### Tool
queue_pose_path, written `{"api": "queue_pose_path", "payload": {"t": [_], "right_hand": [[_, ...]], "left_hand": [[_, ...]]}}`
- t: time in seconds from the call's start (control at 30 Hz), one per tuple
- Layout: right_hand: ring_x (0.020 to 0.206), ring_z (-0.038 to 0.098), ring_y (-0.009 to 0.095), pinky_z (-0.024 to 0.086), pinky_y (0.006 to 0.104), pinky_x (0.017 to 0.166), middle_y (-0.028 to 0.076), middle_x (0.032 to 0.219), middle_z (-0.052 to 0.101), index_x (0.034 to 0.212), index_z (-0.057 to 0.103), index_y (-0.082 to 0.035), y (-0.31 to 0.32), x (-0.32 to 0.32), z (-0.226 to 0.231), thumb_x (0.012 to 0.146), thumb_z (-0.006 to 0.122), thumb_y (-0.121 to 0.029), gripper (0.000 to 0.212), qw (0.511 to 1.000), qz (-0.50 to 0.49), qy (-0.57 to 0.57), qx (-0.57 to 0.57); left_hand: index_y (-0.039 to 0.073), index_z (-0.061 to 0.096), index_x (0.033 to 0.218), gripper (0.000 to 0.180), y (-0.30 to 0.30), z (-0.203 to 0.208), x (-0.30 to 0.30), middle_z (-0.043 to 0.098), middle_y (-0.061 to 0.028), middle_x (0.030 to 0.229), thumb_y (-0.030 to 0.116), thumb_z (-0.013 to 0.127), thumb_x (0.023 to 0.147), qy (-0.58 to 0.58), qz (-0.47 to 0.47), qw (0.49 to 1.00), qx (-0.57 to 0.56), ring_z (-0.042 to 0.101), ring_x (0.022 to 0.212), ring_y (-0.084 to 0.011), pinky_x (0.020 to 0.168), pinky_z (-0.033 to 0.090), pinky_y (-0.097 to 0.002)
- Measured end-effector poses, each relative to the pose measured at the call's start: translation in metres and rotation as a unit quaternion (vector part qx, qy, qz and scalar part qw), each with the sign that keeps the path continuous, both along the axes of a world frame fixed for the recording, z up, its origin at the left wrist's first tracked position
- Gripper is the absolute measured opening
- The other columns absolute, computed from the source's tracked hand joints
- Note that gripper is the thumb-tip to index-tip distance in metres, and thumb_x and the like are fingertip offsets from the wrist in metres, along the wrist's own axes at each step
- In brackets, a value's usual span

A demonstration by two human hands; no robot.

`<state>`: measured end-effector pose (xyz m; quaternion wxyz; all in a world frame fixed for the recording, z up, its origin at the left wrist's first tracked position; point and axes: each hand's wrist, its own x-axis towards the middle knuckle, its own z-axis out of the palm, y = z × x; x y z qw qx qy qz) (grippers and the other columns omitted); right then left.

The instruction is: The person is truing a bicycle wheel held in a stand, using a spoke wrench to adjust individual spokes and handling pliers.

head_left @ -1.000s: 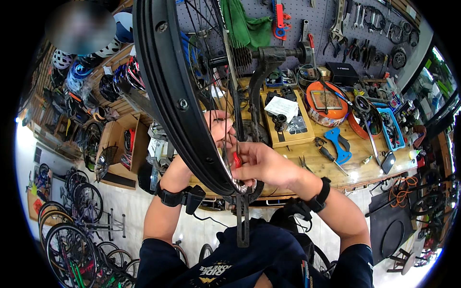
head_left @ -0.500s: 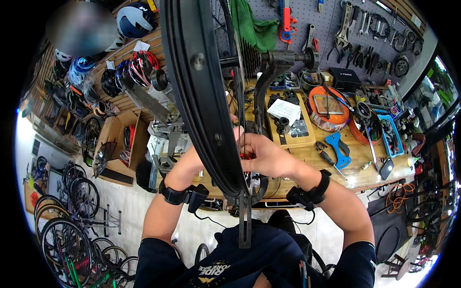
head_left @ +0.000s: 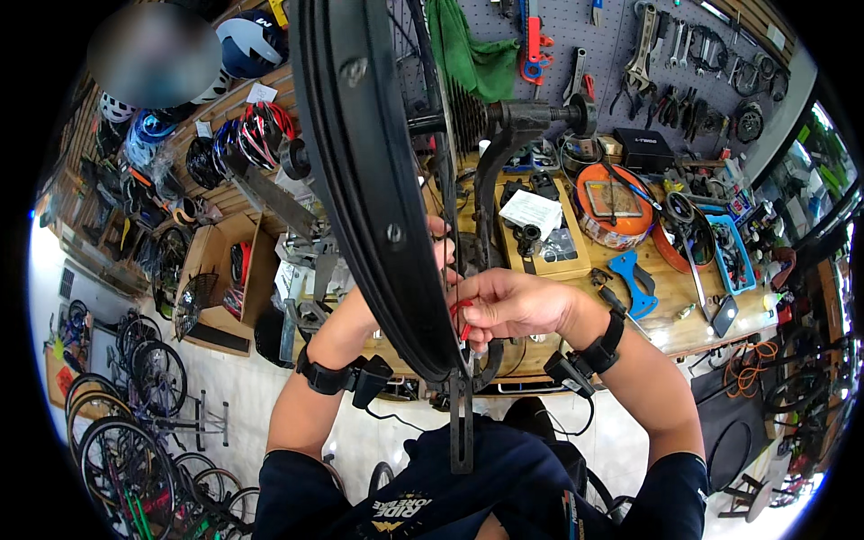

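A bicycle wheel rim [head_left: 360, 198], black and without a tyre, stands upright in front of me in a truing stand [head_left: 504, 148]. Its sprocket cassette [head_left: 470, 117] is on the right side of the hub. My right hand [head_left: 504, 306] is closed, thumb and fingers pinching a small red spoke wrench [head_left: 463, 317] at the spokes just inside the lower rim. From the left, my left hand [head_left: 441, 241] reaches behind the rim. Only some of its fingertips show past the rim, close to the spokes; the rest is hidden, so its grip is unclear.
On the wooden bench [head_left: 576, 319] lie a yellow box [head_left: 576, 261], an orange round tin [head_left: 616, 236], a blue tool [head_left: 634, 283] and a blue tray [head_left: 733, 256]. Tools hang on the pegboard [head_left: 621, 54]. A cardboard box [head_left: 211, 310] stands left; bicycles [head_left: 126, 450] fill the lower left.
The rim has turned a little, its holes sitting at different places. My right hand has rotated and shifted slightly down, uncovering more of the red spoke wrench. More left fingertips show beside the rim.
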<state>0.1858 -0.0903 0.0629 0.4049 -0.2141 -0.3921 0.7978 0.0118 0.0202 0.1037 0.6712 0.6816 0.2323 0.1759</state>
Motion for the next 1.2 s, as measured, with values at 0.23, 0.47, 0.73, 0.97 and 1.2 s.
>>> {"api": "queue_pose_path", "payload": {"t": [0.23,0.47,0.73,0.97,1.2], "right_hand": [[0.067,0.059,0.012,0.048,0.0296,0.063,0.005,0.074,0.065,0.094,0.065,0.004,0.002,-0.021,0.011,0.09,0.067,-0.028,0.032,0.883,-0.165,-0.4,0.181],[0.057,0.062,0.035,0.048,0.04,0.055,0.021,0.059,0.058,0.067,0.059,0.007,-0.029,-0.041,0.044,0.083,0.071,-0.03,0.042,0.743,-0.427,-0.501,0.122],[0.063,0.061,0.011,0.049,0.0268,0.058,0.009,0.072,0.066,0.088,0.064,0.007,-0.023,0.006,0.005,0.087,0.07,-0.023,0.031,0.872,-0.303,-0.375,0.088],[0.066,0.061,0.01,0.049,0.0248,0.059,0.007,0.075,0.065,0.101,0.06,0.008,-0.026,0.008,-0.008,0.088,0.069,-0.018,0.03,0.879,-0.362,-0.306,0.054],[0.07,0.063,0.011,0.051,0.0243,0.064,0.007,0.081,0.066,0.105,0.059,0.007,-0.037,0.015,-0.013,0.09,0.067,-0.016,0.029,0.885,-0.358,-0.295,0.031]], "left_hand": [[0.008,0.042,0.127,0.05,-0.001,0.013,-0.004,0.054,-0.0054,0.102,0.044,0.055,0.094,0.049,0.002,0.998,0.037,0.061,0.089,-0.0126,0.085,0.049,-0.0292],[0.007,0.042,0.126,0.046,0.001,0.002,0.002,0.055,-0.0053,0.104,0.038,0.056,0.096,0.043,0.007,0.999,0.024,0.061,0.094,-0.0128,0.086,0.048,-0.0288],[0.0,0.043,0.124,0.059,0.006,0.002,-0.003,0.057,-0.0107,0.101,0.052,0.043,0.097,-0.002,-0.023,1.0,-0.014,0.065,0.09,-0.0219,0.083,0.051,-0.0324],[-0.001,0.046,0.119,0.07,0.003,0.043,-0.002,0.06,-0.011,0.093,0.063,0.029,0.096,0.033,-0.022,0.997,-0.06,0.067,0.08,-0.0239,0.075,0.054,-0.0339],[0.003,0.041,0.125,0.053,0.009,-0.001,-0.001,0.057,-0.0121,0.112,0.046,0.051,0.095,0.026,-0.047,0.998,0.011,0.064,0.101,-0.0238,0.089,0.05,-0.0328]]}}
